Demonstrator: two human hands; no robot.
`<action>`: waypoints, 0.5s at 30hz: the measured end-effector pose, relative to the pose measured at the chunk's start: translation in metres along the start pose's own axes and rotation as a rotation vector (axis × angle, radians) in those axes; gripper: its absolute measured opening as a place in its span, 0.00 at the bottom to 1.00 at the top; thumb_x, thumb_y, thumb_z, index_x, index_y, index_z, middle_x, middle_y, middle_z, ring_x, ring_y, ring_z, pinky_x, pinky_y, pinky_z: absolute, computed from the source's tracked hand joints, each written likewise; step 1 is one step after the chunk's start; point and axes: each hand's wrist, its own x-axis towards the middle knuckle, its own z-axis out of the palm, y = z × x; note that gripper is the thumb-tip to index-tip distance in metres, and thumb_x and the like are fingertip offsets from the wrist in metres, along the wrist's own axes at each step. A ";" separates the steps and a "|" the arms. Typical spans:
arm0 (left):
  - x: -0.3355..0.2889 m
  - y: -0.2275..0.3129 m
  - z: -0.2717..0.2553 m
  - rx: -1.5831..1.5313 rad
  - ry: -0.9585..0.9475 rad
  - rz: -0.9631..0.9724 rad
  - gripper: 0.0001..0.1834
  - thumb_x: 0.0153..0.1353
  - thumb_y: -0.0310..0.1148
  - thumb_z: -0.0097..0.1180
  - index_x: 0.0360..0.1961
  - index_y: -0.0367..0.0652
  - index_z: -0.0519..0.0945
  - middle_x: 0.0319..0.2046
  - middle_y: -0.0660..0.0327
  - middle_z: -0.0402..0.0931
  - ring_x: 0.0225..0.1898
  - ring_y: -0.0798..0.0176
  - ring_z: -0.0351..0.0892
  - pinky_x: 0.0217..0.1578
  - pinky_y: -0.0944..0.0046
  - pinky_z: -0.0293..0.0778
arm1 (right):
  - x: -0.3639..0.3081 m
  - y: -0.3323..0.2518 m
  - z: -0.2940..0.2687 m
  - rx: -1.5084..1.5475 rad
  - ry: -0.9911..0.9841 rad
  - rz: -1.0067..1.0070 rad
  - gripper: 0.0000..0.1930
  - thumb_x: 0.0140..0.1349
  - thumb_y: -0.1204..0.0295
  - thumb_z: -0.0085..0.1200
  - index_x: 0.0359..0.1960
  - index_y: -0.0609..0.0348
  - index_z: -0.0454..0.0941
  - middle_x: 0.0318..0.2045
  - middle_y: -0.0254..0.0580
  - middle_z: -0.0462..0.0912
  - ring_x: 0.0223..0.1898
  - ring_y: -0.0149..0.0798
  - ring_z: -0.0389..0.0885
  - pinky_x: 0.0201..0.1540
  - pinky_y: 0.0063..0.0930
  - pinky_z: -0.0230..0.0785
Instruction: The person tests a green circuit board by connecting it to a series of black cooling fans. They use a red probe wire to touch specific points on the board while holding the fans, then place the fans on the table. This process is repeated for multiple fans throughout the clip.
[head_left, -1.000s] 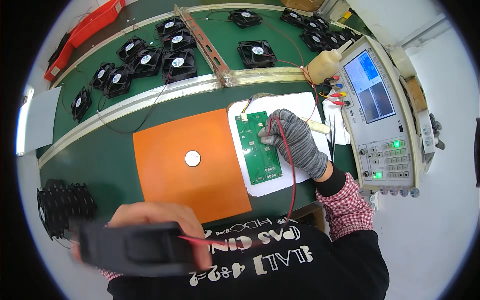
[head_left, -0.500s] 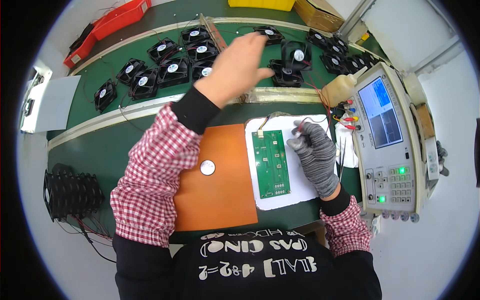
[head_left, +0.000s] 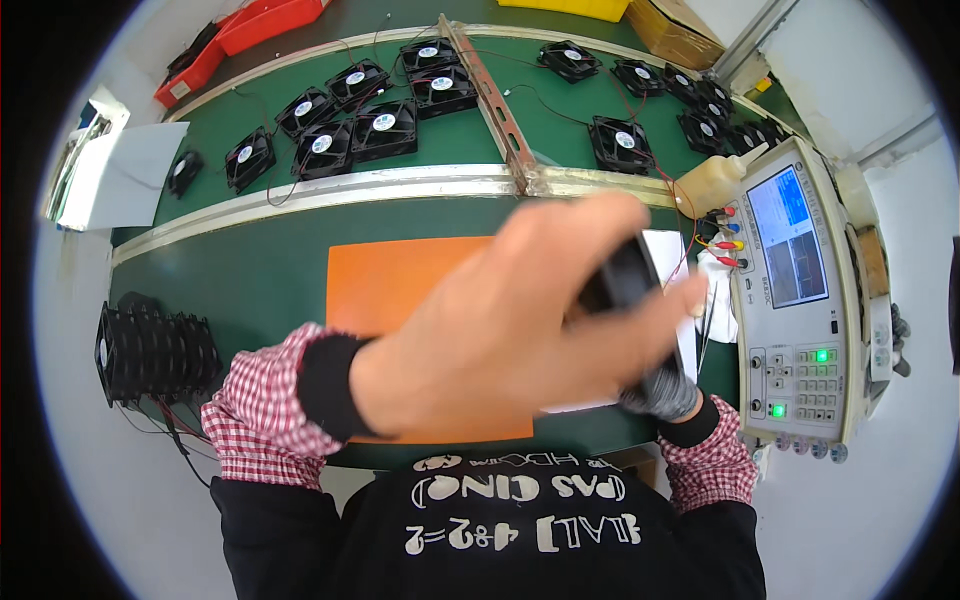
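Holds a black, square-framed plastic fan (head_left: 622, 277) just right of the middle of the frame, caught between the thumb and curved fingers of the bare left hand (head_left: 500, 335), too blurred for exact fingertip contacts. Lies, seen from the left palm, toward the right of the frame, partly covered by fingers and thumb. Runs, on the visible dark side, more from top to bottom than across, leaning a little rightward at the lower end, as far as legible through the blur. Sits nearer to the left hand, being in that grip.

Reaches in from the lower right with the grey-striped, knit-gloved right hand (head_left: 662, 393), below and slightly right of the fan, mostly hidden behind the left hand. Cannot tell spread from pinching for the gloved fingers, nor touch from gap between right hand and fan.

Shows, under both hands, parts of a flat white sheet (head_left: 664, 243) right of centre, and, further left, a smooth orange rectangular mat (head_left: 400, 275) partly under the left hand. Stands well to the right, a cream-coloured, box-shaped test instrument (head_left: 837, 290) with a lit blue screen (head_left: 785, 205)
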 end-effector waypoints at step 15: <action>-0.113 -0.060 -0.028 -0.620 -0.110 -1.011 0.11 0.66 0.32 0.55 0.47 0.42 0.72 0.35 0.64 0.73 0.39 0.71 0.72 0.46 0.68 0.69 | 0.015 -0.013 -0.029 -0.516 0.216 -0.211 0.08 0.56 0.80 0.61 0.38 0.60 0.80 0.36 0.37 0.83 0.40 0.33 0.81 0.47 0.27 0.73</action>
